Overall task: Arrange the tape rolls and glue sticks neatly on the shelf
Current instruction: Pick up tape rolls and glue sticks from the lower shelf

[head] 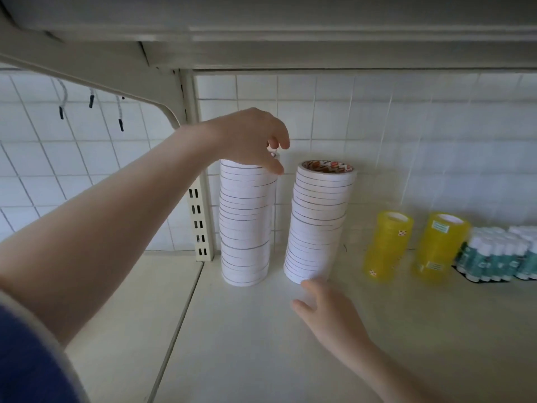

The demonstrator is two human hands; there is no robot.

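Cylindrical white tape stacks (245, 222), glossy yellow rolls (388, 247)

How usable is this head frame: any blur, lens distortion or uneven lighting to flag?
Head view: wide-angle bending curves the upper shelf edge and the wall tiles. The yellow tape stacks and glue sticks at right are smeared, labels unreadable. The two white tape stacks stay fairly sharp. Light is soft and even, dimmer in the corners; no hard glare. The right hand is slightly blurred.

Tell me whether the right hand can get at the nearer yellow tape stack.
Probably yes: the right hand lies open at the second white stack's base, and bare shelf separates it from the yellow tape stack.
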